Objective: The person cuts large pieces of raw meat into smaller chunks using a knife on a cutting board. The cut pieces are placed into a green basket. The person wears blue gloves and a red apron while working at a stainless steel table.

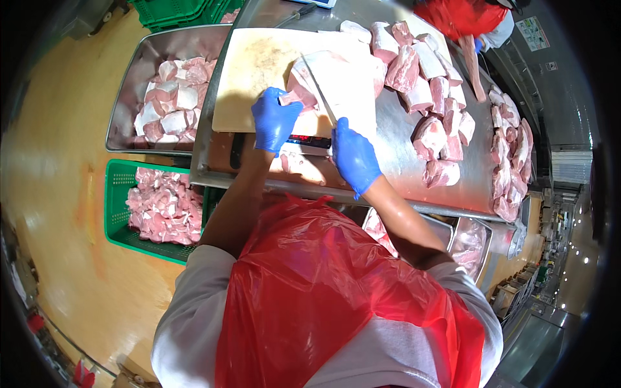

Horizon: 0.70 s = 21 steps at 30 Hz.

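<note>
In blue gloves, both of my hands are at the near edge of a cream cutting board (pixel 246 58). My left hand (pixel 274 121) pinches a small strip of raw meat (pixel 290 98) at the left end of a large pale piece of pork (pixel 299 76). My right hand (pixel 355 157) is closed round the handle of a long knife (pixel 321 90). Its blade slants up and to the left, over the pork. Between my wrists, below the board, are a scale (pixel 309 141) with a red lit display and a flat piece of meat (pixel 299 168).
Several pork chunks (pixel 429 94) lie right of the board on the steel table (pixel 388 142). At left stand a steel tub (pixel 119 116) of chunks and a green crate (pixel 116 207) of smaller pieces. A person in a red apron (pixel 460 18) works across the table beside more meat.
</note>
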Available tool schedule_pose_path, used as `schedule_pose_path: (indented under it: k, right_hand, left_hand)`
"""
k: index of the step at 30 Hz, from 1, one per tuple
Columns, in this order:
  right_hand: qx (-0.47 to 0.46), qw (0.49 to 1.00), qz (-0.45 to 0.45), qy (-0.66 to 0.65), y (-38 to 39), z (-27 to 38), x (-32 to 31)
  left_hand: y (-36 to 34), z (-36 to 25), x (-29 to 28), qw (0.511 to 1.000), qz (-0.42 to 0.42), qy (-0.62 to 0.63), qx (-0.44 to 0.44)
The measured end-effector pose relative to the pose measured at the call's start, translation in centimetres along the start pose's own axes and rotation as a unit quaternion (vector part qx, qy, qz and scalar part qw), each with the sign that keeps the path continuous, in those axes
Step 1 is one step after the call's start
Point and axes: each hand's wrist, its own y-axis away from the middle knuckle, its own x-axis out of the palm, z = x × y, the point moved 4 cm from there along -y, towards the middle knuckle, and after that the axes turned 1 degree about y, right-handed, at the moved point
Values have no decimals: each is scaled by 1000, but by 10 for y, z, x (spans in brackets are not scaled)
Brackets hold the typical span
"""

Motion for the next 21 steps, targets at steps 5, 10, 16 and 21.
schedule_pose_path:
  k: [5,10,16,21]
  right_hand:
    - [-103,991,-80,-14,-42,34,-3]
    - [-60,997,14,52,-47,34,5]
    - [16,963,206,174,51,-23,11]
    - [1,986,108,129,59,-25,-7]
  left_hand:
    - [0,-29,-11,996,39,-52,-58]
    - [0,-24,-11,998,27,-18,-44]
    - [-13,7,-42,999,49,-13,-8]
    - [-3,-5,-109,982,138,55,-114]
